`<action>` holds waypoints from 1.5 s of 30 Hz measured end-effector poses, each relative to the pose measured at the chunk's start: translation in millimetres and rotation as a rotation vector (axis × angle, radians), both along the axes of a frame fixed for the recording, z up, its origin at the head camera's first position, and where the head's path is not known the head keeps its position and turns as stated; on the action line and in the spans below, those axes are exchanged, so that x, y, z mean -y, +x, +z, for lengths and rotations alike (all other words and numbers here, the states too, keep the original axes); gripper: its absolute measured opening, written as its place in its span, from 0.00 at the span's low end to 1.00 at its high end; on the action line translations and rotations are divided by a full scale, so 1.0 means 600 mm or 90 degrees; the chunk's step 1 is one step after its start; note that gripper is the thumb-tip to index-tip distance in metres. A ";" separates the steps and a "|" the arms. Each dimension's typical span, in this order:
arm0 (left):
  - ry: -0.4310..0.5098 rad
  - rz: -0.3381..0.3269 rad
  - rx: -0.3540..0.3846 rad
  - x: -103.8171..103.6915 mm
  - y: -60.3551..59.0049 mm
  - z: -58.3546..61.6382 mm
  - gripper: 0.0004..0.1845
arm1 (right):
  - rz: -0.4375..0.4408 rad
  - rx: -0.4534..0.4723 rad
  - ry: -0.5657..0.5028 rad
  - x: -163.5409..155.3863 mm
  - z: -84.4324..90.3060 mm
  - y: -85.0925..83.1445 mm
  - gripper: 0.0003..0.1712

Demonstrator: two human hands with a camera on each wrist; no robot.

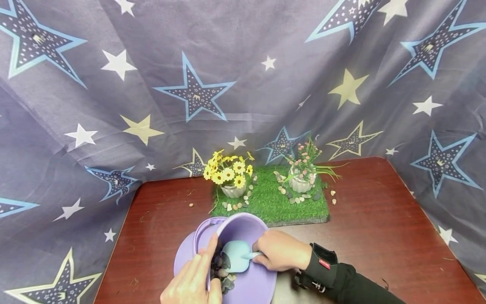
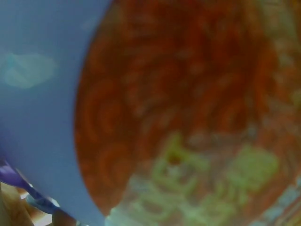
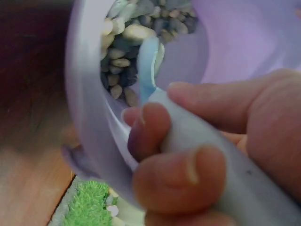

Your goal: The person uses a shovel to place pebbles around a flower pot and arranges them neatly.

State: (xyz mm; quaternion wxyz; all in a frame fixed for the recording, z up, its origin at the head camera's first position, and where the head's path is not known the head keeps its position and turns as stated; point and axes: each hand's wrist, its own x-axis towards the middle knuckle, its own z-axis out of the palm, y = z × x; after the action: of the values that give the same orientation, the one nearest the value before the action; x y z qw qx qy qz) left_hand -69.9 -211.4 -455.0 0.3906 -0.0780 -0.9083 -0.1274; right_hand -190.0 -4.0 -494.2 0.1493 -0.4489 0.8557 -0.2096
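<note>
A purple bucket (image 1: pixel 265 283) is tipped, its mouth facing me, with pebbles (image 1: pixel 222 270) gathered along its left inner wall. My left hand (image 1: pixel 191 274) grips the bucket's left rim, the index finger stretched along it and the thumb at the opening. With my right hand (image 1: pixel 281 251) I hold a light blue toy shovel (image 1: pixel 237 255) by its handle. Its blade is inside the bucket, against the pebbles. From the right wrist, the fingers (image 3: pixel 178 179) curl round the shovel's handle (image 3: pixel 197 134), and the blade edge meets the pebbles (image 3: pixel 120 61).
Behind the bucket lies an artificial grass mat (image 1: pixel 265 207) with a pot of yellow flowers (image 1: pixel 231 173) and a pot of pink flowers (image 1: pixel 301 173), ringed by stones. A few loose stones (image 1: pixel 333 201) lie on the brown table (image 1: pixel 379 228). A star-patterned curtain (image 1: pixel 243 84) hangs behind.
</note>
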 end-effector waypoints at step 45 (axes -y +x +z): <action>0.411 0.030 0.349 0.325 0.069 -0.103 0.62 | -0.243 -0.081 -0.094 0.084 -0.075 -0.131 0.10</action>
State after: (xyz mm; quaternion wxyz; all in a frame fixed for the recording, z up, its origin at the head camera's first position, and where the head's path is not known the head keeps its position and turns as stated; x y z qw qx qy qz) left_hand -28.8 -406.6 -517.0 0.1416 0.1061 -0.8937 -0.4122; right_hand -268.7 -54.2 -539.4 0.0197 -0.3007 0.9153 -0.2673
